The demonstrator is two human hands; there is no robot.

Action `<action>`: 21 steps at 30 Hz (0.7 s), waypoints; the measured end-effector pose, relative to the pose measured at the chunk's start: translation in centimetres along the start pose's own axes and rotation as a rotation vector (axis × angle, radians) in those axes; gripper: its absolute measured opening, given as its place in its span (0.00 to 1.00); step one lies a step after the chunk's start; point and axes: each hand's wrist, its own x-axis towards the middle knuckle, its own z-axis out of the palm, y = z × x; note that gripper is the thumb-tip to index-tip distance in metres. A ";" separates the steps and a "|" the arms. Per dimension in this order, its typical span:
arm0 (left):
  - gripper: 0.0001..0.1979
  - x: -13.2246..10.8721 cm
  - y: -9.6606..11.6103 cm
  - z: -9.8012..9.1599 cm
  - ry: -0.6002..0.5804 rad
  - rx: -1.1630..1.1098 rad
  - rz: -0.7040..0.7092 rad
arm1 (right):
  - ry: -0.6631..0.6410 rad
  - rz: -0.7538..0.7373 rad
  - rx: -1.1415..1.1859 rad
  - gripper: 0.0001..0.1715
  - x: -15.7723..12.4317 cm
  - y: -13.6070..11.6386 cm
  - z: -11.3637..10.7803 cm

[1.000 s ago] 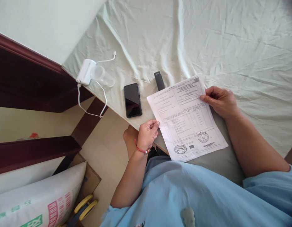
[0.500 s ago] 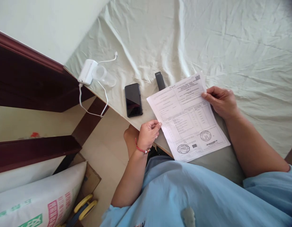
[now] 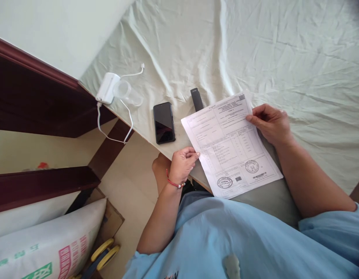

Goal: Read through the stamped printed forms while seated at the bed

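Both hands pinch the stamped document (image 3: pixel 231 147), held between them over the bed (image 3: pixel 284 46) edge; the left hand (image 3: pixel 182 164) is clamped on its near-left edge, the right hand (image 3: pixel 270 124) on its far-right edge; its long axis runs away from the body, tilted slightly; it is possibly several sheets.

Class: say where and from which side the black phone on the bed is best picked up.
Probably by its two long edges, from above: the phone lies flat, screen up, on the sheet, apart from the papers.
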 end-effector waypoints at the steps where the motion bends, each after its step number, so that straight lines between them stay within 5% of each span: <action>1: 0.23 0.0 0.0 0.0 0.000 0.001 -0.001 | 0.015 -0.019 -0.023 0.13 0.0 0.0 0.0; 21: 0.30 0.2 0.0 0.1 0.031 0.018 0.018 | 0.041 -0.033 0.000 0.14 -0.1 -0.9 -0.1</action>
